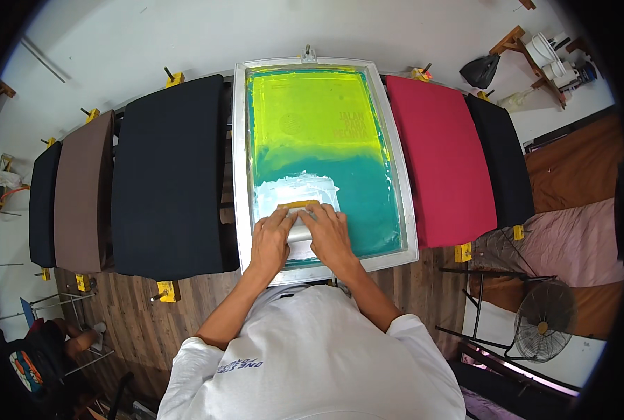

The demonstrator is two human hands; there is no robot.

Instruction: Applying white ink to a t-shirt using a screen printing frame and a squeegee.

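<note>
- Wearing a white shirt (319,350), close at 6 o'clock, by the near side of the frame (241,140).
- Grasping the squeegee (300,229) with both hands: left hand (271,241) at the 9 o'clock end, right hand (331,238) at the 3 o'clock end, equally near. Curled over the top at the fingers; cannot tell the placing of the thumbs.
- Set right under the hands, in the near part of the screen (364,210), off its midline toward 9 o'clock. Lying with long axis roughly from 9 to 3, across the screen's own 6-to-12 length.
- Spread just past the squeegee, from 11 to 1 o'clock: white ink (273,190), with bare teal to its right.
- Bounded all round by the frame: tight at 6 o'clock, near at 9, roomier at 3. Longest and most open toward 12, over teal, then lime.
- Fixed at the far bar, 12 o'clock: a clamp (308,54).
- Flanking just beside: black pad (168,175) at 10 o'clock, red pad (441,161) at 2.
- Farther out: brown pad (81,196) near 9 o'clock, fan (546,322) at 4, white wall (186,35) toward 11.
</note>
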